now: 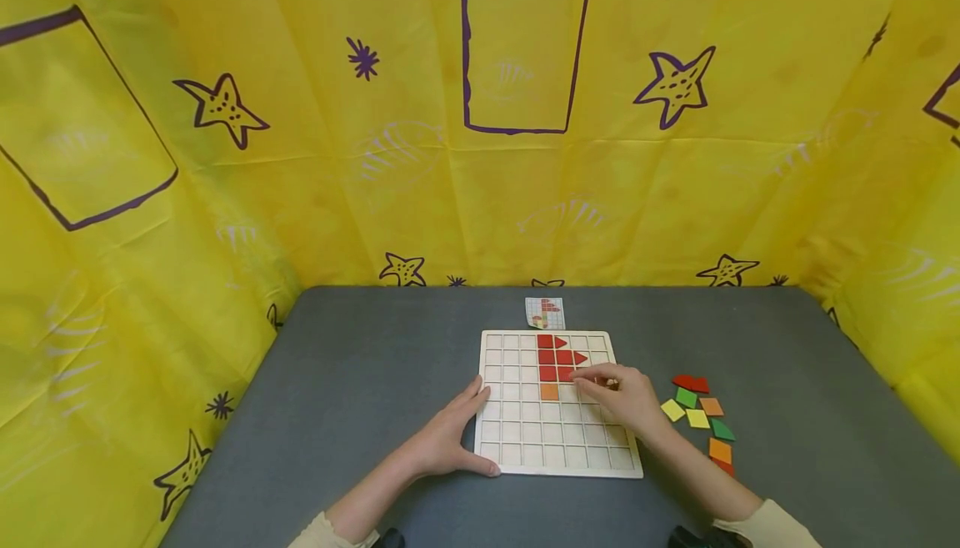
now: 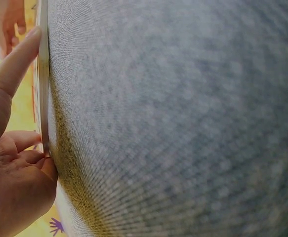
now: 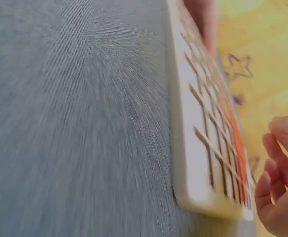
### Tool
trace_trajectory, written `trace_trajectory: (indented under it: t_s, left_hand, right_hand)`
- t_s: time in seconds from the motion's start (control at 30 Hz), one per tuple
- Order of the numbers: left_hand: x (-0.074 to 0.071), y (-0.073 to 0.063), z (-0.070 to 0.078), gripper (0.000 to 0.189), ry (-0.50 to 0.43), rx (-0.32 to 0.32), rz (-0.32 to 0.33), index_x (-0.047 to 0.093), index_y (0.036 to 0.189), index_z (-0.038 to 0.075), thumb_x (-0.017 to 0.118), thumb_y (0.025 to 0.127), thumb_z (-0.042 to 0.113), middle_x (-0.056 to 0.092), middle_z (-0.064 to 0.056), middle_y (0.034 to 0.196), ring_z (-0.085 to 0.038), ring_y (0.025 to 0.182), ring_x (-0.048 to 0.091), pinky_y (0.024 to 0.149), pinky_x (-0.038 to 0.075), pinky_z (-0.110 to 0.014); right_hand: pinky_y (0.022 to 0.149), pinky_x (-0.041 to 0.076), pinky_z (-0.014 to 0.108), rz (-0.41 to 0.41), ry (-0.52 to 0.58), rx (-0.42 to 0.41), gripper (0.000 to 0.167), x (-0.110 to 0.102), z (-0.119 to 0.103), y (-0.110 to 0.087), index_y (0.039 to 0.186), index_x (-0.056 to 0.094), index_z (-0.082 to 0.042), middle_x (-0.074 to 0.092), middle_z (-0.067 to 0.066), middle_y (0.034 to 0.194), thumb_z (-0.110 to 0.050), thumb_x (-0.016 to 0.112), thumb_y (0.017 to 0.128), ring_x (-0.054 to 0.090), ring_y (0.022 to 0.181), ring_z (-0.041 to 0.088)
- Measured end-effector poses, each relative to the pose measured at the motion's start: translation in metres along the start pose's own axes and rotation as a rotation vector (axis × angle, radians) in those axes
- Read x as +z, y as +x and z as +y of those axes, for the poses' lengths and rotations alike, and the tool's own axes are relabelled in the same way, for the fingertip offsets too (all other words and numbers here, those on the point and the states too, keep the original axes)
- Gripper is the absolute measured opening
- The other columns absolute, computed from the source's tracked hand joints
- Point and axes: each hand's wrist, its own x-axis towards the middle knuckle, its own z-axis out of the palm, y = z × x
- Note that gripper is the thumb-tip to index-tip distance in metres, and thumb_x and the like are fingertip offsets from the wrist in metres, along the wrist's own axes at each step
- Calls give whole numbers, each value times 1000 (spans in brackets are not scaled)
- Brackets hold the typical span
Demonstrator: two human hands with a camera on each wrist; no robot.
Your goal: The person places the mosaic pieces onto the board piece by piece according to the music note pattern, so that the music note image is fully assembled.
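A pale wooden grid board (image 1: 517, 431) lies flat on the table. Red square tiles (image 1: 547, 357) and red triangle tiles (image 1: 581, 358) fill cells in its upper middle, and one orange square tile (image 1: 550, 392) sits below them. My left hand (image 1: 447, 434) rests along the board's left edge, thumb near the lower corner and fingers spread. In the left wrist view, its fingers (image 2: 20, 61) touch the board's side. Over the third row, my right hand (image 1: 626, 395) pinches a red square tile (image 1: 566, 374) at its right edge; the fingertips partly hide it.
Behind the board lies a small printed pattern card (image 1: 545, 313). Right of my right forearm are loose tiles: red (image 1: 700, 384), light green (image 1: 686, 397), yellow (image 1: 697, 419), dark green (image 1: 722, 429) and orange (image 1: 720, 449). Yellow patterned cloth (image 1: 517, 198) surrounds the grey table (image 1: 390, 364).
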Motion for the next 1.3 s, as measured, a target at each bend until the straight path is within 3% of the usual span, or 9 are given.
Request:
trace_trajectory:
  t_s: [0.07,0.17,0.33,0.57,0.77,0.9,1.07,1.3]
  left_hand:
    - [0,0,0,116,-4,-4,-1,25,154,3,88,66,45,13,-14,162,-32,146,17,110,25,-56]
    - [0,1,0,116,-10,-5,-1,25,154,3,88,66,45,12,-15,162,-32,146,17,110,25,-56]
    - [-1,1,-1,115,-12,-2,-5,25,154,3,88,67,45,12,-15,162,-32,146,16,110,24,-56]
    - [0,1,-1,116,-6,-1,-3,25,154,3,88,67,46,12,-16,162,-33,146,17,110,25,-57]
    - [0,1,0,116,-4,-9,-2,25,154,3,88,66,46,12,-15,162,-34,146,18,110,25,-57]
    - [0,1,0,115,-3,-13,1,26,154,4,88,66,46,12,-14,162,-33,146,18,110,25,-57]
    - [0,1,0,115,-4,-20,0,26,154,5,88,66,46,13,-13,162,-32,146,18,110,25,-57]
    - [-1,1,1,115,-7,-29,-6,26,154,5,88,67,44,13,-13,162,-32,147,17,110,25,-56]
  right_hand:
    - [66,43,27,2,38,85,24,-14,5,-5,105,77,-18,70,-2,95,-34,73,88,55,81,18]
    - [67,45,27,28,24,131,28,-38,15,-14,108,75,-16,71,0,99,-36,72,89,57,84,18]
    - [62,44,26,91,-92,140,30,-75,41,-30,110,73,-15,70,1,100,-37,71,89,58,79,12]
    - [62,43,33,80,-282,92,25,-105,69,-44,105,74,-13,70,2,87,-32,73,89,57,74,16]
    - [64,43,35,79,-336,61,23,-110,76,-45,103,74,-11,71,4,88,-27,75,87,59,74,18]
    - [60,40,31,77,-344,67,26,-107,76,-41,103,74,-10,67,-1,80,-29,76,85,54,68,13]
    - [59,38,30,113,-377,16,27,-103,77,-37,98,74,-9,61,-5,73,-28,82,80,49,64,9]
    - [61,41,32,165,-393,-37,26,-99,81,-34,93,74,-9,67,-4,76,-26,84,77,54,67,10]
